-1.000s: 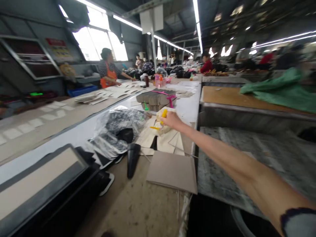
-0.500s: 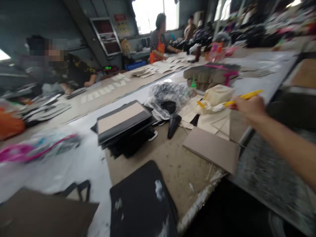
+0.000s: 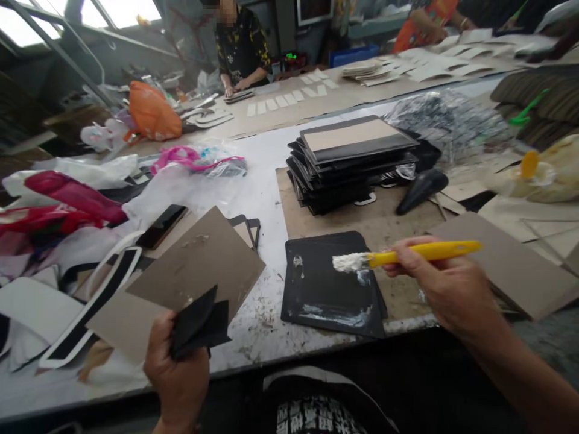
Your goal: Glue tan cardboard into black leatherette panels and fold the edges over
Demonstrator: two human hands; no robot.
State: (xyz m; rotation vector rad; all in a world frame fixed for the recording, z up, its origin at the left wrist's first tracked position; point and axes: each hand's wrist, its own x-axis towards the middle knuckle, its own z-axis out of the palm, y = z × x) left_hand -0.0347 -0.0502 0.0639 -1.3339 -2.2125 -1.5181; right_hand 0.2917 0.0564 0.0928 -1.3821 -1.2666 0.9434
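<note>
In my right hand (image 3: pixel 456 295) is a yellow-handled brush (image 3: pixel 383 259), its bristles thick with white paste. The brush tip is over a flat black panel (image 3: pixel 330 295) near the table's front edge, which has white smears along its bottom and sides. Another black sheet lies partly beneath that panel. My left hand (image 3: pixel 178 377) is closed around several small black pieces (image 3: pixel 199 325), in front of a grey-brown board (image 3: pixel 194 259). To the right of my right hand lies another grey-brown board (image 3: pixel 511 259).
A stack of black panels (image 3: pixel 353 175) stands behind the smeared one, beside a black cone-shaped object (image 3: pixel 423 190). A bag of pale paste (image 3: pixel 538 175) sits at right. At left are a phone (image 3: pixel 161 226), plastic bags and cut pieces. A co-worker (image 3: pixel 244 54) works across the table.
My right hand has brought the brush from the paste bag at right to over the black panel. My left hand with the black pieces has come into view. The camera has turned left.
</note>
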